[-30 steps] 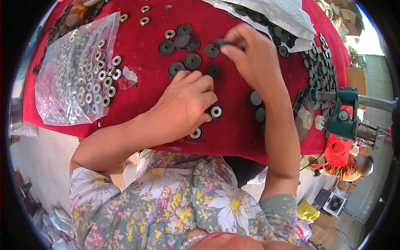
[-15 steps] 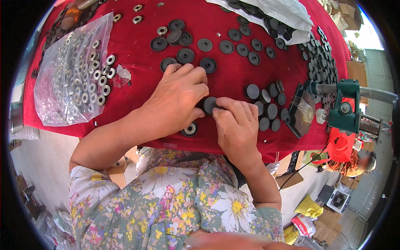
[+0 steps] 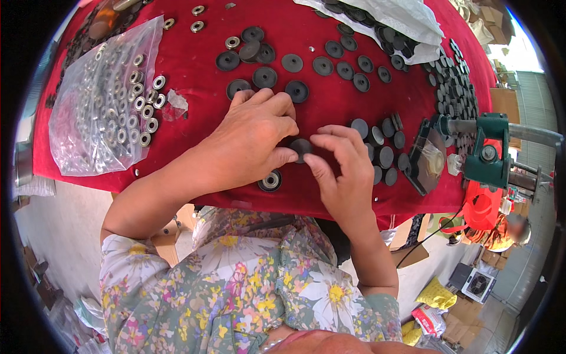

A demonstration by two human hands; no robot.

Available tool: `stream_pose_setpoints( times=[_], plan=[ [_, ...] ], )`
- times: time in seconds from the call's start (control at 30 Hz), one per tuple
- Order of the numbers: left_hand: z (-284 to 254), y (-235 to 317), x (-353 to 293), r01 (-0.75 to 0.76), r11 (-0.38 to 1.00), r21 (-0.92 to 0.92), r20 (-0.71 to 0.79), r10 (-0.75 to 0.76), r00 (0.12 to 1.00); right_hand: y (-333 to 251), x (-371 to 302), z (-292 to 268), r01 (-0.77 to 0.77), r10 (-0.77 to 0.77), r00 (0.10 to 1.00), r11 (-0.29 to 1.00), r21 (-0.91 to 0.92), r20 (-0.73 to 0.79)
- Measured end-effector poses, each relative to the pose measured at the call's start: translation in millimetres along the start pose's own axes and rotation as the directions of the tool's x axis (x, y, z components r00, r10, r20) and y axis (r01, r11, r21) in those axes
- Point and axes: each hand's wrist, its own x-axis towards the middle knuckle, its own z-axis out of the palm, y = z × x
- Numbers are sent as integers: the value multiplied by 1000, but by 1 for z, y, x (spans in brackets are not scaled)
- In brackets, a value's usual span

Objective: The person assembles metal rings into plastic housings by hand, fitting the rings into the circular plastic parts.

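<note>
My left hand (image 3: pixel 254 137) is closed on a round black cap (image 3: pixel 301 148), its thumb against the near left edge and its curled fingers partly hiding it. Just to the right, my right hand (image 3: pixel 346 171) has its thumb and forefinger spread beside the cap, with nothing gripped between them. Below my left hand lies a black wheel with a metal bearing in its centre (image 3: pixel 270 180). Beyond my left fingers sit black dished discs (image 3: pixel 296 91). Several smooth black caps (image 3: pixel 384 157) are clustered right of my right hand.
A clear plastic bag of metal bearings (image 3: pixel 94 118) lies on the left of the red cloth (image 3: pixel 200 65), loose bearings beside it. A green metal press-like fixture (image 3: pixel 492 150) stands at the right edge. A white sack (image 3: pixel 407 20) with more black discs lies at the back.
My right thumb and forefinger have come off the black cap and spread apart. The cap has shifted slightly right and tilted, with my left hand still on it.
</note>
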Motion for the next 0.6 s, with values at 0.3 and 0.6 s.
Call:
stream_pose_setpoints(
  times=[0.3, 0.6],
  plan=[
    [3, 1, -1, 1, 1000, 9, -4, -1, 1000, -8, 2, 1, -81, 91, 987, 994, -78, 134],
    [2, -2, 1, -196, 980, -36, -38, 195, 980, -13, -6, -9, -157, 150, 988, 942, 297, 48]
  ],
)
